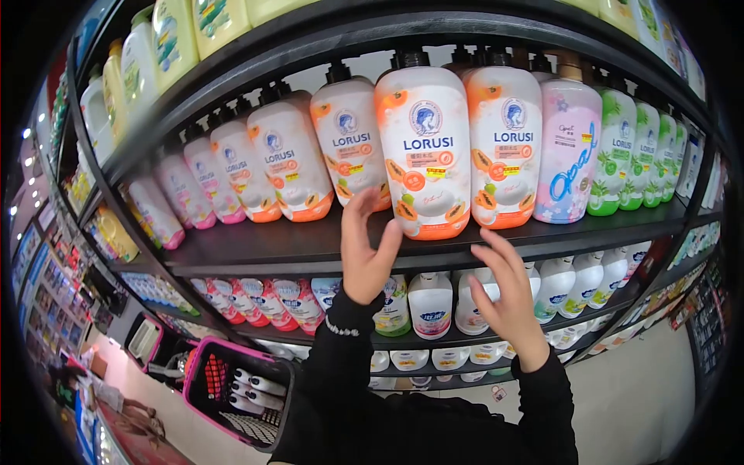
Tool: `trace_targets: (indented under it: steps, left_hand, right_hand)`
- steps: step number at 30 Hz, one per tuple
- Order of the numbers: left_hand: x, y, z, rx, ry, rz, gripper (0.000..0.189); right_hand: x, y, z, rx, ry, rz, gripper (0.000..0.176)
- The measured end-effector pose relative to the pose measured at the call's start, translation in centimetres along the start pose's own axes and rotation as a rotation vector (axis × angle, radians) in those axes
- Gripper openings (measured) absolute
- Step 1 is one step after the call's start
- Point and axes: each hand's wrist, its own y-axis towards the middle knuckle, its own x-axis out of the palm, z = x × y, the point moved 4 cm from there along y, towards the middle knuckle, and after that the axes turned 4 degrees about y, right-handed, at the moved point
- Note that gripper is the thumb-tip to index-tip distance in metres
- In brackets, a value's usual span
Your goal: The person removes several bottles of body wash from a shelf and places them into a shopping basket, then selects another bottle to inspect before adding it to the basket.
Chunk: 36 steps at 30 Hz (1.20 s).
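Note:
A large white and orange LORUSI bottle [423, 155] stands upright at the front edge of the shelf, a little forward of its row. My left hand [367, 248] is raised at its lower left, fingers apart, the thumb near the bottle's base; whether it touches the bottle I cannot tell. Below and to the right, my right hand [505, 298] has its fingers spread and holds nothing. Another orange LORUSI bottle [504, 147] is right beside the first, and a pink and purple bottle [568, 147] follows it.
Green bottles [614, 155] fill the shelf's right end. More orange and pink bottles line its left. The black shelf edge [310, 256] runs above a lower row of white bottles [430, 306]. A pink-rimmed basket [190, 372] holding several bottles is at lower left.

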Motion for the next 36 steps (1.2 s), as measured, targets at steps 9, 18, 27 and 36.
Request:
trace_targets:
  steps: [9, 18, 27, 36]
  left_hand:
    - [3.3, 3.1, -1.7, -0.128, -0.212, -0.135, 0.063]
    - [3.5, 4.1, -1.6, -0.373, -0.34, -0.288, 0.057]
    - [3.2, 4.1, -2.0, -0.411, -0.369, -0.293, 0.053]
    - [2.9, 4.1, -1.6, -0.403, -0.411, -0.2, 0.051]
  right_hand:
    - [3.1, 3.2, 1.2, -0.112, -0.197, -0.009, 0.054]
    - [3.2, 3.4, 2.2, -0.086, -0.158, 0.028, 0.059]
    - [3.9, 3.6, 2.1, -0.102, -0.113, 0.032, 0.058]
    - [3.3, 4.2, 2.1, -0.077, -0.009, 0.014, 0.057]
